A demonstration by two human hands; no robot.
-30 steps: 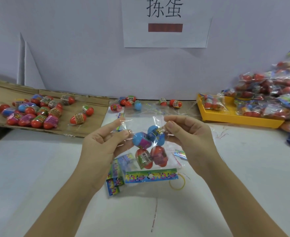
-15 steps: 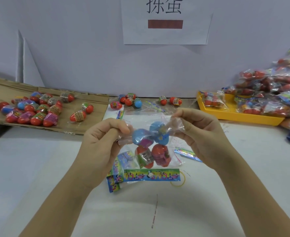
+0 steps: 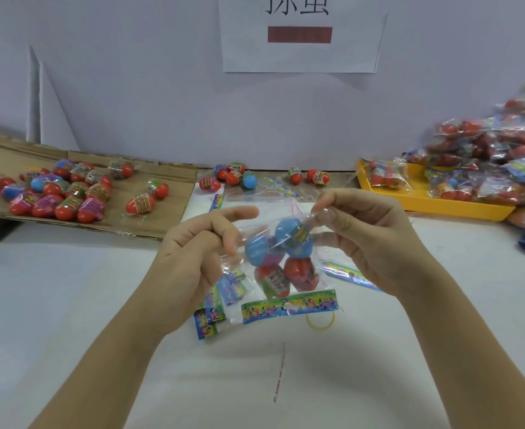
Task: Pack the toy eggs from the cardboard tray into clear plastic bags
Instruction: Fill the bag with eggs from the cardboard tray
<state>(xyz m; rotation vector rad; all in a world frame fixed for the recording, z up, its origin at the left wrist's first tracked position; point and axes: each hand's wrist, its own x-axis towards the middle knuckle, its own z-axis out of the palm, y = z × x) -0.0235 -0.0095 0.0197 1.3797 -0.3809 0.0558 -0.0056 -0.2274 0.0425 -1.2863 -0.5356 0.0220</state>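
Note:
A clear plastic bag (image 3: 304,292) with a colourful printed strip along its lower edge hangs above the white table. Inside it are several toy eggs (image 3: 281,243), blue ones above and red ones below. My left hand (image 3: 193,252) pinches the bag's upper left part. My right hand (image 3: 357,233) pinches the bunched top at the upper right. On the left lies the cardboard tray (image 3: 168,209) with several red, blue and purple eggs (image 3: 60,193).
Loose eggs (image 3: 233,178) lie by the wall at the back. A yellow tray (image 3: 434,205) and a heap of filled bags (image 3: 496,162) occupy the right. Spare printed bags (image 3: 211,308) and a yellow rubber band (image 3: 320,322) lie under my hands.
The flat open top of the bag has been gathered and bunched toward my right hand. My left index finger has stretched out.

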